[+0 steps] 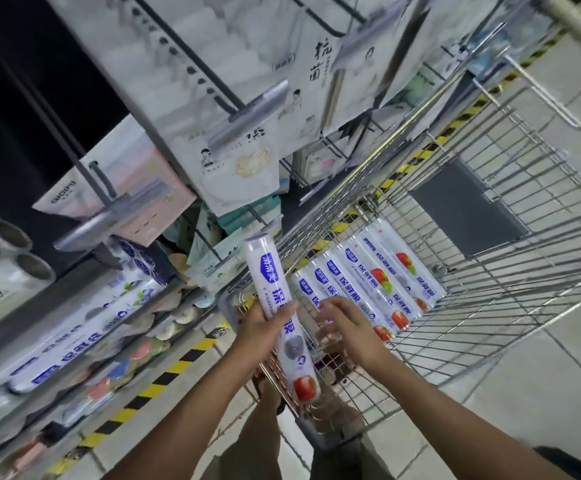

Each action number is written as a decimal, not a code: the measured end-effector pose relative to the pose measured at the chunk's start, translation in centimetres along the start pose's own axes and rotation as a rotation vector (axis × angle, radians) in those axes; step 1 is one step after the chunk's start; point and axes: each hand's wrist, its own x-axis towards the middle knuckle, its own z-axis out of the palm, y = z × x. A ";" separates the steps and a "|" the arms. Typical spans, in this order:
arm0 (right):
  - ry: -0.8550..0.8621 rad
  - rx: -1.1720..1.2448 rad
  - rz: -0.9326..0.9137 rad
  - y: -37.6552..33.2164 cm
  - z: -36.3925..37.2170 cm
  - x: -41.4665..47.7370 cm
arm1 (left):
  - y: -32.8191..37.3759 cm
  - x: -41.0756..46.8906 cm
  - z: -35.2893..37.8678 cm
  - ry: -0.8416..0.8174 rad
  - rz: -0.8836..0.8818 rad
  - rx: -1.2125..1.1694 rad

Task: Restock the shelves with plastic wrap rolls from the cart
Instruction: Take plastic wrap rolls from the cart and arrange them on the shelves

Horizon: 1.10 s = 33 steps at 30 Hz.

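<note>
shelf [74,344] left, cart [489,271] right, rolls [368,289] lying in cart

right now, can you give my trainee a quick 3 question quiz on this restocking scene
1. True or false: the left hand holds a plastic wrap roll above the edge of the cart.
2. Where is the right hand?
A. Resting on the shelf
B. Reaching toward the rolls in the cart, fingers spread
C. Gripping the cart handle
3. Fill in: rolls already stocked lie on the shelf to the person's ____.

Key: 1 true; 2 B; 3 left
</note>
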 end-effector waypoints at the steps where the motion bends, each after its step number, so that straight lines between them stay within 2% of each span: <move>1: 0.057 -0.064 0.046 1.2 -0.3 1.4 | -0.1 0.2 -0.7 0.033 -0.002 0.023; 3: 0.112 -0.312 0.090 4.0 -0.8 4.2 | -0.6 0.8 -2.2 0.119 0.009 0.057; 5: 0.097 -0.507 0.119 6.5 -0.9 6.6 | -1.2 1.4 -3.4 0.189 0.017 0.074; 8: 0.081 -0.686 0.158 9.7 -1.2 9.9 | -2.7 2.3 -4.8 0.234 -0.005 0.166; 12: 0.092 -0.853 0.202 12.5 -0.9 12.5 | -3.3 2.7 -5.1 0.269 0.023 0.127; 16: 0.187 -0.912 0.134 13.7 -0.5 12.2 | -3.2 2.9 -5.0 0.260 0.046 0.077; 19: 0.151 -1.052 0.078 14.2 0.4 12.3 | -3.4 3.0 -5.2 0.278 0.033 0.063; 24: 0.246 -1.080 0.136 15.1 1.3 14.2 | -3.5 3.5 -5.6 0.258 0.020 0.019; 29: 0.195 -1.113 0.145 15.0 0.8 15.1 | -3.9 3.6 -5.9 0.235 0.010 0.022; 33: 0.130 -0.972 0.121 12.6 0.5 12.7 | -3.5 2.9 -5.8 0.231 -0.038 -0.022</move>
